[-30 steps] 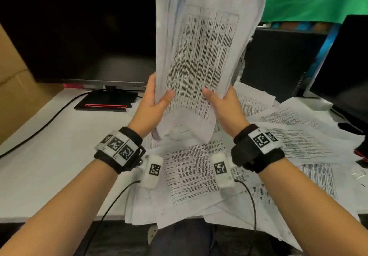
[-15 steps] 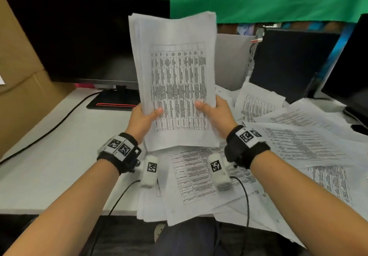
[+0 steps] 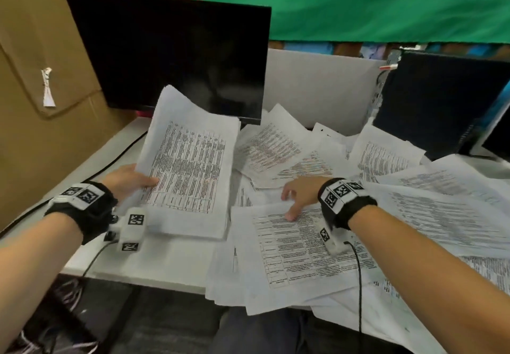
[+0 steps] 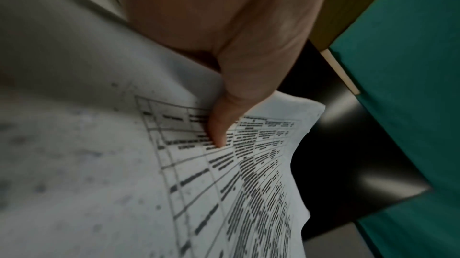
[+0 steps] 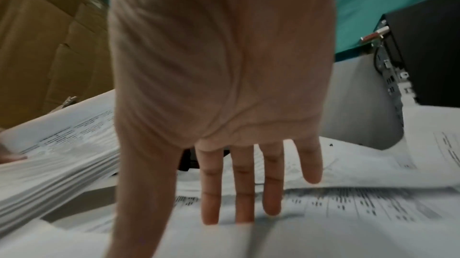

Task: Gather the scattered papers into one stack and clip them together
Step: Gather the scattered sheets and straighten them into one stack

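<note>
The left hand [image 3: 125, 178] has its grip closed on one thick stack of white printed paper sheets [image 3: 190, 177], thumb on top, tilted above the left of the white counter [image 3: 41, 210]. The right hand [image 3: 300, 195], fingers spread and holding nothing, touches the loose printed sheets [image 3: 372, 188] scattered right, too overlapped to count. Three black monitors: one far left [image 3: 176, 53], two far right.
</note>
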The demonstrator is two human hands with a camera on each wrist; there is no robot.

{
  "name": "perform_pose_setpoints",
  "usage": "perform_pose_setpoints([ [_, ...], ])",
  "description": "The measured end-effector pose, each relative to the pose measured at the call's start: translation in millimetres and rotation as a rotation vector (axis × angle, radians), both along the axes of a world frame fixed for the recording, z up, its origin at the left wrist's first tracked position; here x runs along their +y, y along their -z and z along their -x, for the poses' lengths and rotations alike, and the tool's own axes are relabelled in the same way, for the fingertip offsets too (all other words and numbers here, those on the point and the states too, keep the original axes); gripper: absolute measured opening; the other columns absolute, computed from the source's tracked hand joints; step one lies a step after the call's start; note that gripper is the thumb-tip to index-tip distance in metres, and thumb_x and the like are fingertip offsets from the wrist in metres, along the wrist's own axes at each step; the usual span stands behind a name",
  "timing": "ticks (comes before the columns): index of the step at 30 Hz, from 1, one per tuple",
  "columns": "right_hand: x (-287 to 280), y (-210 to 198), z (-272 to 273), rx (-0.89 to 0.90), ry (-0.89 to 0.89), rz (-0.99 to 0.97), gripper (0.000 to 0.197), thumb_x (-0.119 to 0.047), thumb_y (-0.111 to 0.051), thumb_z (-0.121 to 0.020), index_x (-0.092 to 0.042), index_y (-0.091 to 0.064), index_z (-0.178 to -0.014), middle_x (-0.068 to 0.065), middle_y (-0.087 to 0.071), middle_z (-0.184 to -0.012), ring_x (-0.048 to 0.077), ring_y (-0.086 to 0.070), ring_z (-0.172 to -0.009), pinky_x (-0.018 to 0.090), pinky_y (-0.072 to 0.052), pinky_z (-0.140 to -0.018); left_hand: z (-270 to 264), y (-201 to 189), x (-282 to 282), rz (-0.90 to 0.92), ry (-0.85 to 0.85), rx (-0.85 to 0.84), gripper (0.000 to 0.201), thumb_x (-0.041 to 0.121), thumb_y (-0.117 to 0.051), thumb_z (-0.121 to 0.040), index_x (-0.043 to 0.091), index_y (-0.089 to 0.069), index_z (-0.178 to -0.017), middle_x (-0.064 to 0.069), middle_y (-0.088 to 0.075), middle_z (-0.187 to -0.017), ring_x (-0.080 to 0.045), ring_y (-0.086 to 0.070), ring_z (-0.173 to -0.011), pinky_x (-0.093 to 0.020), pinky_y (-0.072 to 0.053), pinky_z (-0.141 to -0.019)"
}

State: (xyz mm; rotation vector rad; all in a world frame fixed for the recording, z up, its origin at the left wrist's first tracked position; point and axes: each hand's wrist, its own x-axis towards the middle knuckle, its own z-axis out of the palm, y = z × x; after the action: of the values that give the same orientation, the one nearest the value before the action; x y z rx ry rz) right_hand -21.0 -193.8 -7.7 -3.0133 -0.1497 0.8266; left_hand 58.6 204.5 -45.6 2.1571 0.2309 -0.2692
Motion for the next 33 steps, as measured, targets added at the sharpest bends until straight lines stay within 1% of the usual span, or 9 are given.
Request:
perform_pose_setpoints([
  [6,-5,3,-7,-0.153,-0.033,-0.048,0.037,-0.035,-0.06,-0.094,-0.013,-0.057,-0.123,0.009,-0.054,-0.127,0.027,-0.051,-0.121,0.034,-0.04,-0.098,9,-4,17,-0.267,0.027,0.042,0.039,0.008,-0.073,-0.08,0.002,-0.059,-0.116,-0.013,-0.065,-0.11,-0.03,-0.06,-0.1,-0.04,-0.043,-0.1],
  [10,-22,-20,-14,-0.391,0.137,-0.378,0.014,-0.033,-0.054,-0.097,-0.022,-0.062,-0.1,-0.006,-0.059,-0.102,0.018,-0.052,-0.102,0.028,-0.035,-0.083,15,-27,-2,-0.362,0.003,-0.172,0.073,0.019,-0.078,-0.077,0.006,-0.039,-0.138,-0.017,-0.052,-0.131,-0.034,-0.051,-0.117,-0.04,-0.039,-0.099],
  [12,-28,-24,-22,-0.456,0.378,-0.844,0.019,-0.023,-0.052,-0.099,-0.01,-0.064,-0.106,-0.002,-0.065,-0.103,0.02,-0.059,-0.096,0.031,-0.048,-0.085,22,-43,-29,-0.157,0.046,-0.277,0.083,0.051,-0.071,-0.076,0.013,-0.035,-0.141,-0.011,-0.049,-0.132,-0.029,-0.049,-0.12,-0.038,-0.037,-0.099],
  [15,-22,-18,-41,-0.373,0.637,-1.38,0.03,-0.016,-0.048,-0.102,-0.002,-0.057,-0.126,0.016,-0.066,-0.123,0.029,-0.066,-0.103,0.047,-0.05,-0.099,44,-66,-91,0.343,0.292,-0.027,0.098,0.085,-0.057,-0.052,0.027,-0.047,-0.13,-0.001,-0.058,-0.126,-0.018,-0.056,-0.112,-0.034,-0.042,-0.096],
  [18,-2,-9,-55,-0.214,0.708,-1.57,0.035,-0.018,-0.042,-0.104,-0.002,-0.049,-0.135,0.015,-0.06,-0.131,0.029,-0.06,-0.118,0.049,-0.043,-0.107,36,-56,-127,0.439,0.385,0.011,0.065,0.06,-0.071,-0.071,0.031,-0.053,-0.126,0.007,-0.066,-0.121,-0.016,-0.062,-0.111,-0.041,-0.045,-0.098],
  [21,6,-4,-63,-0.221,0.833,-1.737,0.043,-0.024,-0.042,-0.105,-0.003,-0.043,-0.142,0.015,-0.052,-0.141,0.026,-0.052,-0.128,0.044,-0.036,-0.113,22,-36,-137,0.576,0.228,-0.015,0.032,0.014,-0.065,-0.088,0.014,-0.059,-0.12,-0.004,-0.071,-0.111,-0.022,-0.068,-0.101,-0.041,-0.055,-0.085],
  [25,-4,11,-77,-0.388,1.148,-1.527,0.063,-0.029,-0.063,-0.093,-0.004,-0.035,-0.144,0.015,-0.047,-0.137,0.029,-0.05,-0.124,0.037,-0.04,-0.107,25,-9,-126,0.922,0.144,0.112,0.024,0.001,-0.053,-0.088,0.003,-0.056,-0.111,-0.01,-0.075,-0.086,-0.021,-0.073,-0.074,-0.03,-0.058,-0.056],
  [30,6,45,-88,-0.189,1.065,-1.426,0.056,-0.032,-0.052,-0.092,-0.03,-0.035,-0.145,0.005,-0.04,-0.15,0.02,-0.055,-0.097,0.034,-0.058,-0.082,17,21,-111,0.995,0.014,0.205,0.034,0.014,-0.046,-0.097,0.001,-0.048,-0.129,-0.012,-0.073,-0.08,-0.023,-0.072,-0.067,-0.032,-0.058,-0.055],
  [33,15,61,-99,-0.169,0.971,-1.43,0.052,-0.017,-0.051,-0.096,-0.012,-0.038,-0.146,0.013,-0.044,-0.148,0.017,-0.057,-0.082,0.018,-0.056,-0.063,13,25,-109,0.955,-0.008,0.19,0.038,0.013,-0.046,-0.098,0.001,-0.046,-0.134,-0.014,-0.071,-0.092,-0.024,-0.072,-0.073,-0.035,-0.059,-0.058],
])
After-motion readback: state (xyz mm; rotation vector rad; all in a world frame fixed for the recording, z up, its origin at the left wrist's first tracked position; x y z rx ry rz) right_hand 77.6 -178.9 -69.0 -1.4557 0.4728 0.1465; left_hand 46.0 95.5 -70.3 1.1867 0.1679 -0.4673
